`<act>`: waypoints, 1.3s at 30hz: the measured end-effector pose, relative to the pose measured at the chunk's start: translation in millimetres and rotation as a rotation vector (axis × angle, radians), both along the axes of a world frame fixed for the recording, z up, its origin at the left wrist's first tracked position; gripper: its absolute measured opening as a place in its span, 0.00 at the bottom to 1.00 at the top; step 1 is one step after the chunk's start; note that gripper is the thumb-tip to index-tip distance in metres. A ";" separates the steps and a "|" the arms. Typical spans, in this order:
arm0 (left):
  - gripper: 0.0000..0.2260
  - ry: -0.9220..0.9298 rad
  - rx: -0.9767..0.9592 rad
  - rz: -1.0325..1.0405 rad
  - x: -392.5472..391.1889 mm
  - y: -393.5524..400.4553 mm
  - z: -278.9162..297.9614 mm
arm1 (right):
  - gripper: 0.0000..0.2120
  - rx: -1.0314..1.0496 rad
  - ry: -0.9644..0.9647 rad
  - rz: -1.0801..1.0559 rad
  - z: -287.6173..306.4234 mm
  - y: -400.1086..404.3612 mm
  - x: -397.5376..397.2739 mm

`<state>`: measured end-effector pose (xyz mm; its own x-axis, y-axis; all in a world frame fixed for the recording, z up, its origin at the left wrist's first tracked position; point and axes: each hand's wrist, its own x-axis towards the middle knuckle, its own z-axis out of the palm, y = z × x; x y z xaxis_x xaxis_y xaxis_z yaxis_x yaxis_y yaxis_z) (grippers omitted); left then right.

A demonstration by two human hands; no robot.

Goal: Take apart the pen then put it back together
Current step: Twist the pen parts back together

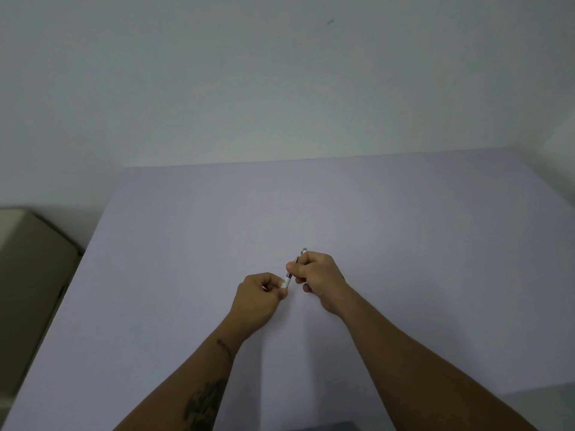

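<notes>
A slim white pen (pixel 289 276) with a metal clip and a metal end is held above the lilac table (pixel 404 228), slanting from lower left to upper right. My right hand (pixel 320 279) is closed around its upper part, so only the metal end shows past the knuckles. My left hand (pixel 261 298) pinches the lower white end between thumb and fingers. The two hands are nearly touching. Most of the barrel is hidden inside the fingers, and I cannot tell whether the pen's parts are joined or separated.
A beige box-like object (pixel 28 275) stands beside the table at the left. A plain pale wall (pixel 280 73) rises behind the table's far edge. A dark edge (pixel 326 427) shows at the bottom centre.
</notes>
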<state>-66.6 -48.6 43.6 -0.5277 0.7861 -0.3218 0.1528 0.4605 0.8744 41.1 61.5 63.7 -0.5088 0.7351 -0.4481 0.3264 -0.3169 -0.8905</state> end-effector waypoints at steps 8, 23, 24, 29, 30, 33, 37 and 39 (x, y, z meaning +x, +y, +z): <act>0.04 -0.017 0.006 -0.002 8.1 1.8 -2.7 | 0.11 0.142 -0.184 0.093 4.3 -2.9 2.3; 0.02 0.007 0.052 0.018 1.0 17.5 3.7 | 0.16 0.044 -0.088 -0.020 8.7 3.6 -8.5; 0.02 0.017 0.044 0.022 1.3 17.7 2.4 | 0.16 0.095 -0.127 -0.011 7.2 1.8 -9.7; 0.03 -0.021 0.034 0.032 -2.4 12.7 -0.3 | 0.11 0.075 -0.162 0.123 9.8 3.3 -6.6; 0.03 -0.035 0.040 0.033 -3.1 12.1 0.0 | 0.09 -0.011 -0.105 0.125 12.9 5.1 -6.0; 0.03 -0.091 0.048 0.023 -3.1 11.6 4.1 | 0.08 -0.186 0.029 0.134 18.7 13.7 -1.8; 0.06 -0.182 0.047 -0.031 -3.5 13.3 9.2 | 0.09 -0.252 0.090 0.150 17.2 22.1 4.8; 0.07 -0.191 0.044 -0.038 -3.2 13.7 9.0 | 0.08 -0.226 0.074 0.121 14.5 22.0 4.7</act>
